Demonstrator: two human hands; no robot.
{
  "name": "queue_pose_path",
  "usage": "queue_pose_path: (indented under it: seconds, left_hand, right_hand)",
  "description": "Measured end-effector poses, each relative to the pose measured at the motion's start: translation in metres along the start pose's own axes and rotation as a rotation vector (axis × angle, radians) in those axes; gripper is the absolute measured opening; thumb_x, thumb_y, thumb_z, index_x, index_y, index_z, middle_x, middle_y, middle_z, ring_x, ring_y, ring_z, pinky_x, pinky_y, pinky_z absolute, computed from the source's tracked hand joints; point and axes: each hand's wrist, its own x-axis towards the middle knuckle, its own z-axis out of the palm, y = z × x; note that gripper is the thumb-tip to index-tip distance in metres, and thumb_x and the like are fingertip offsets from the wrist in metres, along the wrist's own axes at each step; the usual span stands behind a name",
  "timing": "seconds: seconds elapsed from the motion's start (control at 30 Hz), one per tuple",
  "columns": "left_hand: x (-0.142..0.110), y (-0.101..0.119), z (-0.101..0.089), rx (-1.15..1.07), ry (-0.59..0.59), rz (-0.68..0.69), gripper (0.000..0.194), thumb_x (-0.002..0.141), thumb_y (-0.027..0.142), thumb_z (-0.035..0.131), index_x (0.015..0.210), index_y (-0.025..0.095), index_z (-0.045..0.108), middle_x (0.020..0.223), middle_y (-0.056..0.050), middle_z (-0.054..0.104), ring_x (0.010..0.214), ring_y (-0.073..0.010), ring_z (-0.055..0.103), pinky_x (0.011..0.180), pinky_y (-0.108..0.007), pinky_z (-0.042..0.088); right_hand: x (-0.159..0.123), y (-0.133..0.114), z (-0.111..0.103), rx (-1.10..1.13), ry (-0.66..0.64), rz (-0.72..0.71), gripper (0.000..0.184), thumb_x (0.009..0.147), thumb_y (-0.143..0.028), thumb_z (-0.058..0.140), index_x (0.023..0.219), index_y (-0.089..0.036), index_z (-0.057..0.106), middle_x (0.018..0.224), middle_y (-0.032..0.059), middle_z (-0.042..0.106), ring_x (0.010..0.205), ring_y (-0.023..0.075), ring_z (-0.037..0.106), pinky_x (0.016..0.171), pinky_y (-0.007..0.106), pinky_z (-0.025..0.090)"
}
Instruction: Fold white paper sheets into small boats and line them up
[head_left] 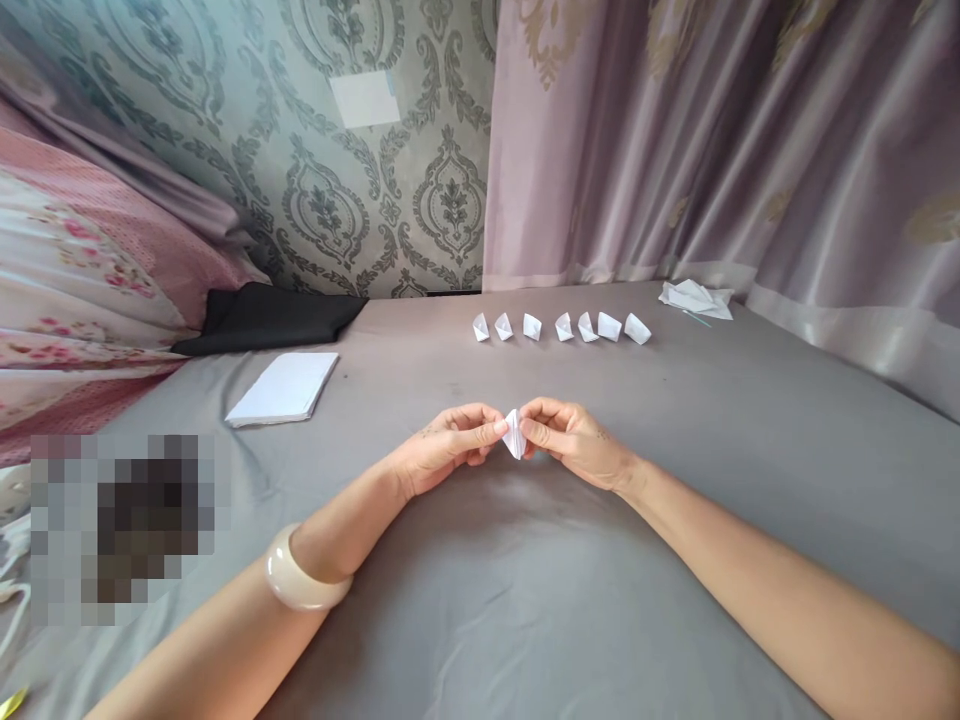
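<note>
The folded white paper (514,436) is held up over the gray sheet (480,600), the left hand's fingers (491,430) pinched closed on its left side and the right hand's fingers (534,430) pinched closed on its right. Beyond it, 7 small folded paper pieces (564,327) stand in a row, with a stack of white paper (285,388) to the left and some loose papers (694,298) at the far right.

Folded piece (514,434) between the hands: white paper, matt, creased. Sheet (495,620) under them: grey cloth, smooth, lightly wrinkled. Bangle (304,578) behind left hand (450,447): cream, glossy. Curtain (600,150) beyond right hand (574,440): satiny cloth.
</note>
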Motion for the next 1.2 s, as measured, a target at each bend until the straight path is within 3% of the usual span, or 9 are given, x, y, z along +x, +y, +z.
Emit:
queue_pose_path:
  seconds: [0.1, 0.27, 0.53, 0.73, 0.93, 1.03, 1.2]
  left_hand:
    - [0.001, -0.002, 0.002, 0.112, 0.038, 0.054, 0.026, 0.072, 0.037, 0.075, 0.081, 0.016, 0.064, 0.076, -0.001, 0.063, 0.067, -0.0097, 0.056, 0.059, -0.022, 0.039]
    - [0.004, -0.007, 0.008, 0.140, 0.202, 0.235, 0.025, 0.070, 0.035, 0.076, 0.076, 0.015, 0.063, 0.076, -0.002, 0.067, 0.072, -0.0131, 0.061, 0.073, -0.029, 0.048]
    - [0.005, -0.014, 0.014, 0.172, 0.326, 0.480, 0.021, 0.072, 0.027, 0.075, 0.081, 0.017, 0.058, 0.082, -0.002, 0.069, 0.080, -0.0152, 0.064, 0.080, -0.030, 0.049]
    - [0.003, -0.012, 0.015, 0.144, 0.290, 0.449, 0.040, 0.073, 0.026, 0.075, 0.109, 0.019, 0.057, 0.094, -0.005, 0.072, 0.087, -0.0173, 0.065, 0.085, -0.033, 0.049]
    - [0.003, -0.008, 0.015, 0.177, 0.286, 0.315, 0.027, 0.076, 0.033, 0.071, 0.096, 0.016, 0.069, 0.095, -0.007, 0.070, 0.092, -0.0188, 0.064, 0.086, -0.032, 0.050]
    - [0.004, -0.007, 0.014, 0.273, 0.304, 0.361, 0.018, 0.076, 0.033, 0.071, 0.082, 0.016, 0.073, 0.092, -0.006, 0.068, 0.089, -0.0173, 0.061, 0.081, -0.028, 0.048]
    - [0.005, -0.010, 0.011, 0.379, 0.365, 0.401, 0.018, 0.077, 0.036, 0.069, 0.080, 0.019, 0.074, 0.079, -0.004, 0.064, 0.078, -0.0156, 0.057, 0.072, -0.027, 0.045]
  right_hand:
    - [0.001, 0.003, -0.001, -0.096, 0.050, -0.036, 0.022, 0.080, -0.041, 0.067, 0.080, -0.020, 0.064, 0.079, 0.0004, 0.062, 0.070, 0.0113, 0.056, 0.070, 0.028, 0.046]
    - [0.004, 0.005, 0.002, -0.252, 0.251, -0.158, 0.025, 0.073, -0.042, 0.072, 0.071, -0.019, 0.062, 0.102, 0.0035, 0.058, 0.074, 0.0113, 0.056, 0.070, 0.028, 0.047]
    - [0.004, 0.004, 0.011, -0.236, 0.335, -0.235, 0.025, 0.074, -0.041, 0.072, 0.083, -0.022, 0.060, 0.083, 0.0015, 0.067, 0.079, 0.0168, 0.065, 0.078, 0.034, 0.052]
    - [0.004, 0.008, 0.012, -0.299, 0.375, -0.276, 0.023, 0.078, -0.039, 0.069, 0.090, -0.022, 0.060, 0.084, 0.0014, 0.067, 0.079, 0.0161, 0.065, 0.078, 0.034, 0.052]
    - [0.003, 0.010, 0.015, -0.387, 0.367, -0.317, 0.017, 0.080, -0.037, 0.067, 0.087, -0.023, 0.061, 0.081, 0.0000, 0.067, 0.075, 0.0154, 0.065, 0.073, 0.031, 0.052]
    - [0.003, 0.011, 0.015, -0.387, 0.349, -0.311, 0.017, 0.081, -0.036, 0.067, 0.091, -0.024, 0.062, 0.081, -0.0002, 0.068, 0.076, 0.0152, 0.065, 0.074, 0.031, 0.052]
    - [0.003, 0.009, 0.013, -0.334, 0.248, -0.112, 0.027, 0.082, -0.046, 0.062, 0.095, -0.024, 0.069, 0.089, 0.0022, 0.071, 0.083, 0.0174, 0.066, 0.076, 0.032, 0.052]
